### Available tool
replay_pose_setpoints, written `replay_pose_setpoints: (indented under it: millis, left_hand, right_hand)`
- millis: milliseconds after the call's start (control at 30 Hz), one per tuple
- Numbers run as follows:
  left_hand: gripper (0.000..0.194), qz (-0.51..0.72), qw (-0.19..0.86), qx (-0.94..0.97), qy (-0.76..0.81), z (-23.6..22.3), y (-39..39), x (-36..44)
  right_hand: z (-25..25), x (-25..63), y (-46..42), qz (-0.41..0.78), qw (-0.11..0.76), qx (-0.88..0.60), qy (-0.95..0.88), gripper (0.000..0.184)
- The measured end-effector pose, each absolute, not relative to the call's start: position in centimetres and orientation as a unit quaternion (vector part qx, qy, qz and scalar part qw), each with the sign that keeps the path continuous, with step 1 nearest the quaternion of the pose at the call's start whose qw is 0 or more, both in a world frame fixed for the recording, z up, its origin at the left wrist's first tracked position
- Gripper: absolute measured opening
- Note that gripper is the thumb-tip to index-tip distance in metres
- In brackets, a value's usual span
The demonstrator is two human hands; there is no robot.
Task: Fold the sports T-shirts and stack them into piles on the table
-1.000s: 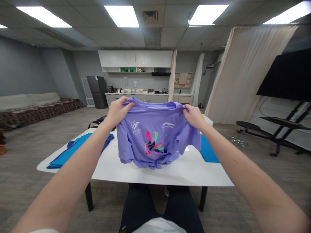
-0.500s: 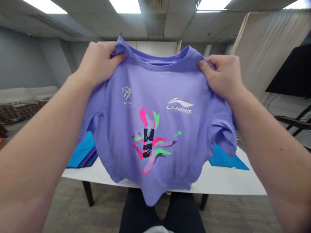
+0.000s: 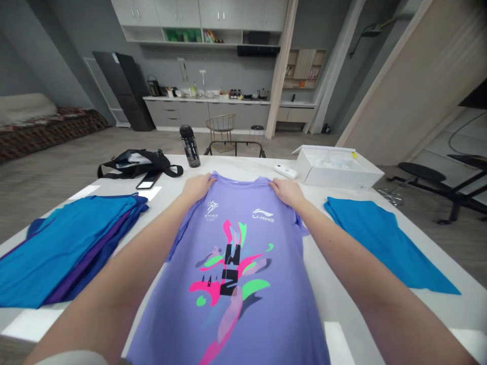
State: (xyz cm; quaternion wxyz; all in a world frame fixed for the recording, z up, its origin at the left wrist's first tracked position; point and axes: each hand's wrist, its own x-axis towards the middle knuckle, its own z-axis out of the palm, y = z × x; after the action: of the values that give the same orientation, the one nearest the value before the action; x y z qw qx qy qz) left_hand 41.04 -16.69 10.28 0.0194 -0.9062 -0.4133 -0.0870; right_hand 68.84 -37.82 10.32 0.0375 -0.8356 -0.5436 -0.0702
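A lavender T-shirt (image 3: 281, 284) with a bright printed design stretches out over the white table (image 3: 247, 165), its collar toward the far side and its front facing up. My left hand (image 3: 198, 187) grips it at the shoulder left of the collar. At the opposite shoulder, my right hand (image 3: 287, 191) is closed on the cloth. The lower hem runs out of view at the bottom. Both sleeves hang partly hidden beside my forearms.
Blue and purple folded clothes (image 3: 76, 228) lie at the left, a blue folded garment (image 3: 380, 238) at the right. Farther back are a black bag (image 3: 140, 163), a phone (image 3: 149, 180), a dark bottle (image 3: 189, 147), a white remote (image 3: 285, 171) and a white box (image 3: 338, 167).
The T-shirt came down from being held up in front of me to the tabletop, moving forward with both hands still gripping its shoulders. My view has tilted down.
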Motion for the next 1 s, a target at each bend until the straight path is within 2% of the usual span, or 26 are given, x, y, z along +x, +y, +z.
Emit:
replay_pose_setpoints:
  millis: [133, 267, 400, 500, 633, 767, 833, 900, 1000]
  left_hand:
    - [0.052, -0.035, -0.023, -0.905, -0.423, 3.0, -12.8, 43.7]
    - [0.051, -0.038, -0.049, -0.898, -0.436, -0.4, -8.9, 46.5]
    - [0.048, -0.103, -0.07, -0.886, -0.446, -2.1, -6.6, 48.6]
    - [0.053, -0.13, -0.092, -0.868, -0.471, -2.4, -5.9, 48.1]
    - [0.064, -0.077, -0.123, -0.844, -0.516, -1.5, -4.9, 43.8]
    - [0.064, -0.018, -0.141, -0.829, -0.541, -0.9, -3.8, 37.7]
    - [0.06, 0.001, -0.143, -0.831, -0.538, -1.2, -3.9, 35.1]
    - [0.055, 0.009, -0.126, -0.842, -0.525, -1.8, -4.5, 33.2]
    - [0.051, -0.022, -0.084, -0.849, -0.521, -2.3, -5.8, 31.7]
  right_hand:
    - [3.4, 71.4, -33.3, -0.02, 0.017, -0.842, -0.538, 0.05]
    - [-0.4, 74.6, -29.0, 0.005, 0.045, -0.835, -0.548, 0.045]
    - [-2.1, 77.1, -26.7, 0.003, 0.154, -0.827, -0.541, 0.04]
    - [-2.4, 78.3, -28.2, -0.021, 0.226, -0.849, -0.476, 0.041]
    - [-1.8, 79.8, -33.9, 0.03, 0.136, -0.897, -0.42, 0.05]
    - [-1.1, 81.3, -39.1, 0.066, 0.06, -0.927, -0.365, 0.065]
    - [-1.1, 81.6, -40.6, 0.092, 0.042, -0.926, -0.363, 0.06]
    - [-1.2, 81.6, -41.3, 0.116, 0.041, -0.915, -0.383, 0.047]
    - [-1.4, 81.4, -41.7, 0.094, 0.089, -0.912, -0.389, 0.03]
